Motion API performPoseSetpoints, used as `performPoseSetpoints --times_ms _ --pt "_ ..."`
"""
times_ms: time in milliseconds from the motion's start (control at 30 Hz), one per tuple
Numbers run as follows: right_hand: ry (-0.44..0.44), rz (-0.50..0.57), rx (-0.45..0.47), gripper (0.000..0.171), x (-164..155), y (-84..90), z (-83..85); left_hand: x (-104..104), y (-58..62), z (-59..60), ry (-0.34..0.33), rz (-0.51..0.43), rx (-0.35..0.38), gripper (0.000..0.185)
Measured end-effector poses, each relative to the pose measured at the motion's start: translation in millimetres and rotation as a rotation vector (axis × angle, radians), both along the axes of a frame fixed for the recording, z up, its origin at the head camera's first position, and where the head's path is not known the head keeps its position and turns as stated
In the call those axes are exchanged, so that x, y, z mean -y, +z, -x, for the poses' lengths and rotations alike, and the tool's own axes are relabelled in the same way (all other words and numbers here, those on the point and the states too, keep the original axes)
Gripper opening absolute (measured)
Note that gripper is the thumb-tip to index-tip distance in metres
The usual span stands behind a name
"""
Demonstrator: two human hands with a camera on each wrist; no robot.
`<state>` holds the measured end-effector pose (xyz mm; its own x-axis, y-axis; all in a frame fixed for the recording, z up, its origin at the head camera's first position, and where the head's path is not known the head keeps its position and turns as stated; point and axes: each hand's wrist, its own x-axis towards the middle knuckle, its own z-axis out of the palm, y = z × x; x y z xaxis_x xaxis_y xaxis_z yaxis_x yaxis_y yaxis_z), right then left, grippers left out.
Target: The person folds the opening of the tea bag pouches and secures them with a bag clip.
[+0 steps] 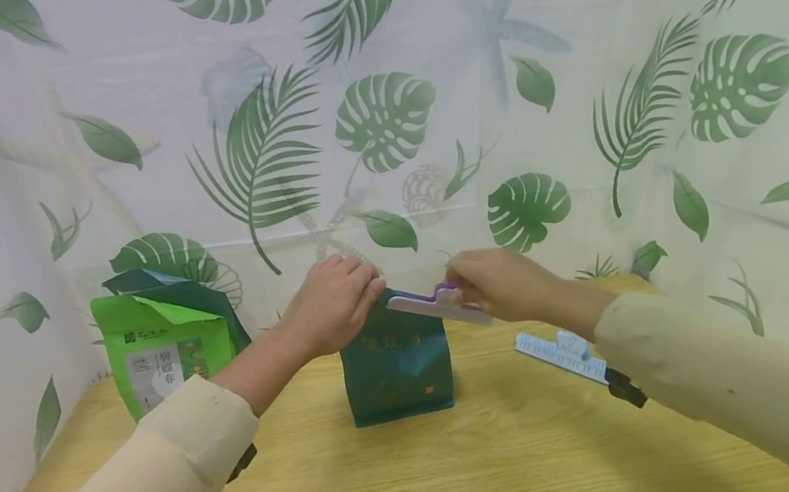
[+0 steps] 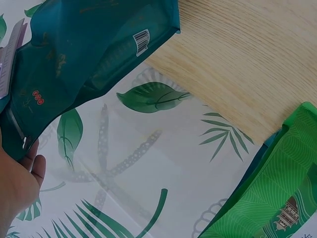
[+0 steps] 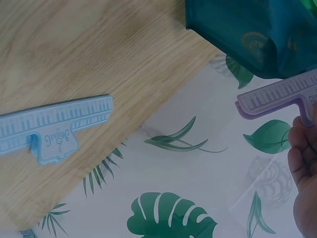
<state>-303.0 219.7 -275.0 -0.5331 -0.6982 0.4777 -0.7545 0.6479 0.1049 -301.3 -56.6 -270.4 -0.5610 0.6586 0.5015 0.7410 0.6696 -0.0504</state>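
Observation:
A dark teal tea bag [image 1: 398, 380] stands upright on the table, and my left hand [image 1: 334, 301] grips its top at the left corner. In the left wrist view some fingers curl behind the bag's top edge. My right hand [image 1: 498, 282] pinches the handle of a purple bag clip [image 1: 441, 308], whose long bars slant across the right side of the bag's top. In the right wrist view the clip [image 3: 272, 95] lies against the teal bag [image 3: 247, 34], its free end sticking out past the bag. Whether the bars are clamped there is hard to tell.
A light blue bag clip [image 1: 564, 352] lies on the wooden table [image 1: 427, 477] beneath my right forearm. At the left stands a bright green tea bag [image 1: 174, 344], with a dark teal one [image 1: 231, 307] behind it. A leaf-printed sheet [image 1: 409, 25] hangs behind the table.

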Motion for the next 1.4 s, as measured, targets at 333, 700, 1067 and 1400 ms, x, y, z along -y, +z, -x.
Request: performPoseSetpoints --times_ms 333,700,1067,1400 --pt "-0.026 0.009 0.016 0.014 13 4.7 -1.0 -1 1.5 0.7 -0.026 -0.023 0.048 0.025" --pt "0.023 0.059 -0.015 0.016 29 9.2 -0.3 -1 1.9 3.4 -0.051 -0.044 0.083 0.026" --pt "0.019 0.060 0.052 0.019 33 13.6 -1.4 -1 3.0 5.7 -0.067 -0.049 0.086 0.026" --pt "-0.024 0.032 0.183 0.028 29 11.2 -4.8 4 5.2 2.3 -0.048 -0.076 0.067 0.026"
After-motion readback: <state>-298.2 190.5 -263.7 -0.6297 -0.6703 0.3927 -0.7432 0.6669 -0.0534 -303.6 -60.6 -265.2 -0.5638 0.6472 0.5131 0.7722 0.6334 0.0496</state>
